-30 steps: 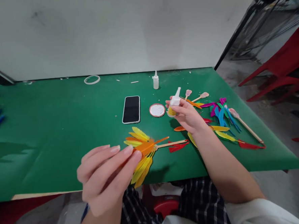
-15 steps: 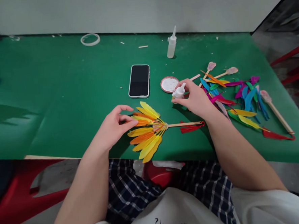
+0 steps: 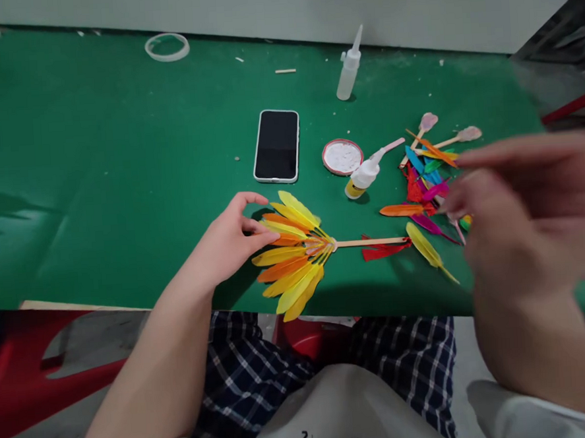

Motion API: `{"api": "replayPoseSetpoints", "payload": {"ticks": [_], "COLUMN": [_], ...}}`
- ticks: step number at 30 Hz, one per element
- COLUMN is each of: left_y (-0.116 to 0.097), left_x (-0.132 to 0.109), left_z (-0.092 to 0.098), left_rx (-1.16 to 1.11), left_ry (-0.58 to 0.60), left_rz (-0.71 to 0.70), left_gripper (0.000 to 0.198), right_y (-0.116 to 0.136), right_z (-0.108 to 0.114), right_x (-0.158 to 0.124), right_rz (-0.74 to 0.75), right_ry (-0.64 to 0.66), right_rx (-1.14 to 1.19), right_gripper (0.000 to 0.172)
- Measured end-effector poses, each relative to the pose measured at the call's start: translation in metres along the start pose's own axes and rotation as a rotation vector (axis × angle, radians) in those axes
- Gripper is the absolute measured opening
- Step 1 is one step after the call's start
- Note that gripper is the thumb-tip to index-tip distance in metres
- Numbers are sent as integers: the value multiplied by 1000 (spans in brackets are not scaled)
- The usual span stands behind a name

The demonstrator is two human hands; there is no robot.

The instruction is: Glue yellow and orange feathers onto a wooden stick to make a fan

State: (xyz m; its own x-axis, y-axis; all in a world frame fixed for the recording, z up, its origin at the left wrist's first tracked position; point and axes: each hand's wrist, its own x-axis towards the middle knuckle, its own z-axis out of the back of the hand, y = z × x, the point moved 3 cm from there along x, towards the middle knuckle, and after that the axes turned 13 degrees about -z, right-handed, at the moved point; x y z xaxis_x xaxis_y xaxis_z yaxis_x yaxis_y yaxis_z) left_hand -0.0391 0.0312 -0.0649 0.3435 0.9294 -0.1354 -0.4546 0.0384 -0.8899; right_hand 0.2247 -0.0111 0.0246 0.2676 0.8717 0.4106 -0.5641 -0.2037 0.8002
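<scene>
A feather fan [image 3: 296, 271] of yellow and orange feathers lies flat, its thin wooden handle pointing right and ending in a red tassel [image 3: 386, 249]. At the fan's upper left edge, my left hand [image 3: 234, 239] pinches an orange feather between thumb and finger. My right hand [image 3: 524, 211] is smeared by motion above the pile of loose coloured feathers [image 3: 431, 171] at the right; whether its fingers hold anything is unclear. A glue bottle [image 3: 362, 180] with a white nozzle and yellow label stands beyond the fan's handle. A yellow feather [image 3: 427, 245] lies near the tassel.
Behind the fan lies a phone [image 3: 277, 146], with a round lid of white paste [image 3: 342, 157] to its right. Farther back are a clear squeeze bottle [image 3: 349, 73] and a white ring [image 3: 167, 47]. Wooden sticks with pinkish heads [image 3: 468, 133] lie at the right.
My right hand has let go of the glue bottle, which now stands on the table, and has moved right over the loose feathers. My left hand stays at the fan. The view has shifted slightly.
</scene>
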Motion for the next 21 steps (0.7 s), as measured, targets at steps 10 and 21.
{"api": "replayPoseSetpoints", "payload": {"ticks": [10,21], "left_y": [-1,-8], "left_x": [0,-1], "left_z": [-1,-2], "left_rx": [104,197], "left_ry": [-1,0], "left_rz": [5,-10], "left_gripper": [54,48], "right_y": [-38,-39], "right_z": [-74,-81], "right_x": [-40,-49], "right_rz": [390,461], "right_ry": [566,677], "right_rx": [-176,-195], "right_gripper": [22,30]}}
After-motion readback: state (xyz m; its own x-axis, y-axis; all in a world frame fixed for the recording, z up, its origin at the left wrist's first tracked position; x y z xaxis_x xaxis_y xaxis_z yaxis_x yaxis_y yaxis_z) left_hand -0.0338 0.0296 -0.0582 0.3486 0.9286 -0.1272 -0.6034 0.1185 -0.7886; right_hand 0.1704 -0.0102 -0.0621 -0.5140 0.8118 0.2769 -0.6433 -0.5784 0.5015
